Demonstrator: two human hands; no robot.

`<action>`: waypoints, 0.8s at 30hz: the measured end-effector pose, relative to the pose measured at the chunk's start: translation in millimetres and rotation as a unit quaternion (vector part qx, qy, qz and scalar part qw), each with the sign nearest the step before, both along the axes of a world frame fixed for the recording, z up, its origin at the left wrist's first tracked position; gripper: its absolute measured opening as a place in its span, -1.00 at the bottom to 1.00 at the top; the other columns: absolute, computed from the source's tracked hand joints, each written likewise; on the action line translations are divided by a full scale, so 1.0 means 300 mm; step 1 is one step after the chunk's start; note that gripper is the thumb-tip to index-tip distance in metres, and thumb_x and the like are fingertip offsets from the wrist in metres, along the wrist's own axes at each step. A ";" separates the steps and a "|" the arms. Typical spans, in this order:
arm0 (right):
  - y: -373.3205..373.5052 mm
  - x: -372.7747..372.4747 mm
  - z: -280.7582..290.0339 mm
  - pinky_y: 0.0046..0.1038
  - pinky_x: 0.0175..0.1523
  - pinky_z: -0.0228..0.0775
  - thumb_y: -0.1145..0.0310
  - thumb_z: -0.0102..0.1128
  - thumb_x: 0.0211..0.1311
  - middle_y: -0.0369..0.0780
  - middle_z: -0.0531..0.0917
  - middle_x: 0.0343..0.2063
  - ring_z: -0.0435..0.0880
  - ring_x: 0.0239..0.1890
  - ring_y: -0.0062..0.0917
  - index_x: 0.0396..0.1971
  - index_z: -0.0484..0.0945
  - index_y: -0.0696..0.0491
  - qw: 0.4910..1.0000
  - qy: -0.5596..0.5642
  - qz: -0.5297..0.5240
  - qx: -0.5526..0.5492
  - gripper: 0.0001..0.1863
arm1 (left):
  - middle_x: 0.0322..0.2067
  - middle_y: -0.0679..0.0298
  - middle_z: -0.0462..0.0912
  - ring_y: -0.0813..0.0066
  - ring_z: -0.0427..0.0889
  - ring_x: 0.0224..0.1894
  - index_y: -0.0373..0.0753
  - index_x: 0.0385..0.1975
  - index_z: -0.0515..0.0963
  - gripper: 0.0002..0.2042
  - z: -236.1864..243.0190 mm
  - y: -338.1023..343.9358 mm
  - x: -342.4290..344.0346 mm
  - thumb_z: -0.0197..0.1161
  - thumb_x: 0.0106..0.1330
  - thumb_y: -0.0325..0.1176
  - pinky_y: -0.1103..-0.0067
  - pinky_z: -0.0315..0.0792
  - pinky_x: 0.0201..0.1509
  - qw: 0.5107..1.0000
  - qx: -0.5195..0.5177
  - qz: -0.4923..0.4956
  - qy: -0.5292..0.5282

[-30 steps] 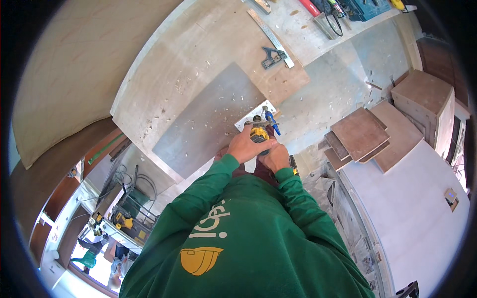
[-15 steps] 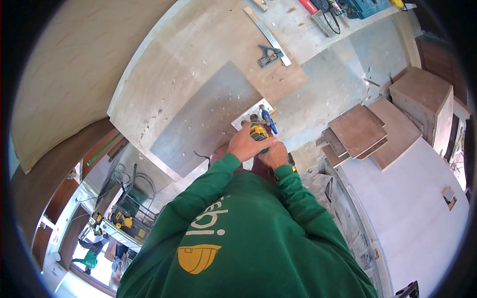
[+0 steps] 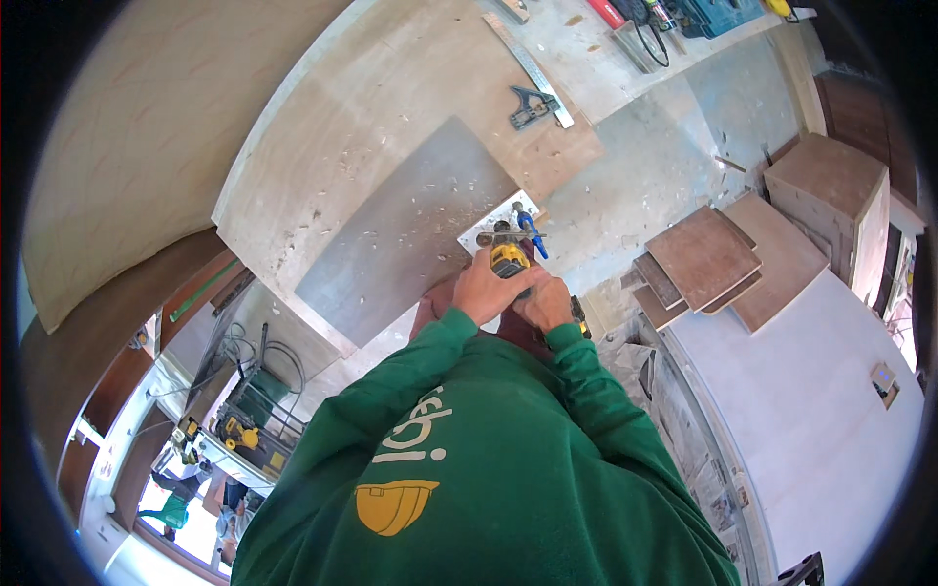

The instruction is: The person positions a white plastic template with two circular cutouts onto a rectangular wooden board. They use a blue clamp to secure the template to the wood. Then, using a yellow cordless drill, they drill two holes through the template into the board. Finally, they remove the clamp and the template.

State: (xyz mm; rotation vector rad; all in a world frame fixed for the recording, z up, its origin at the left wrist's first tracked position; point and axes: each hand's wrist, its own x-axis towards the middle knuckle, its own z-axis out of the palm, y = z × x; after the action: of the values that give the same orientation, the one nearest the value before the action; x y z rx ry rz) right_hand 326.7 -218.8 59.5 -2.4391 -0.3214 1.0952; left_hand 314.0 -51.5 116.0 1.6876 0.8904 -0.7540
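Note:
A yellow and black cordless drill (image 3: 509,258) sits between my two hands at the near edge of a grey panel (image 3: 401,220). My left hand (image 3: 479,291) is closed around its body, the thumb lying toward the right. My right hand (image 3: 545,303) is wrapped about its rear and handle, with fingers partly hidden; the battery end (image 3: 579,316) shows beyond it. The front of the drill points at a white plate (image 3: 476,237) on the panel's corner. Beside the drill, a blue clamp (image 3: 532,234) sits on the plate. Whether the bit touches the plate I cannot tell.
A combination square (image 3: 532,105) lies on the bench beyond the panel. Stacked brown boards (image 3: 703,259) and a wooden box (image 3: 831,181) stand at the right. A blue case (image 3: 723,14) is at the far edge. At lower left are a yellow machine (image 3: 237,430) and another person (image 3: 172,510).
Both hands stay on the drill, which has barely shifted. My right hand sits slightly farther right, and more of the battery end shows past it.

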 end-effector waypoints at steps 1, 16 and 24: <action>-0.003 -0.004 0.001 0.00 -0.13 0.61 0.24 0.43 -0.04 0.04 0.75 -0.33 0.74 -0.25 0.07 -0.23 0.62 0.10 1.000 0.001 -0.001 -0.001 -0.63 | 0.03 -0.26 0.67 -0.09 0.69 0.11 -0.51 0.21 0.46 0.02 0.006 0.000 -0.002 0.51 0.02 0.36 0.25 0.52 0.23 1.000 0.005 -0.002 0.006; 0.058 -0.016 -0.012 -0.03 -0.11 0.62 0.29 0.52 -0.14 0.00 0.73 -0.32 0.74 -0.23 0.02 -0.20 0.55 0.12 0.999 -0.003 0.028 -0.018 -0.53 | -0.01 -0.07 0.72 0.14 0.72 0.05 -0.38 0.16 0.53 -0.15 -0.058 0.079 -0.032 0.58 0.06 0.22 0.32 0.54 0.17 0.997 -0.053 0.031 -0.036; 0.042 -0.016 -0.021 -0.04 -0.16 0.61 0.29 0.51 -0.11 0.01 0.74 -0.39 0.76 -0.27 0.00 -0.20 0.54 0.13 1.000 -0.016 0.023 0.013 -0.54 | -0.07 -0.01 0.74 0.19 0.73 -0.01 -0.36 0.08 0.57 -0.24 -0.101 0.041 -0.069 0.60 0.07 0.17 0.33 0.56 0.10 0.998 -0.016 0.031 -0.059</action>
State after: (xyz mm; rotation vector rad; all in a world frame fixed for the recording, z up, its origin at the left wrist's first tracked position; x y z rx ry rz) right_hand 321.9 -206.2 53.3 -2.4399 -0.4001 1.0665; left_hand 293.2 -39.3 85.8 1.6516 0.8395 -0.6167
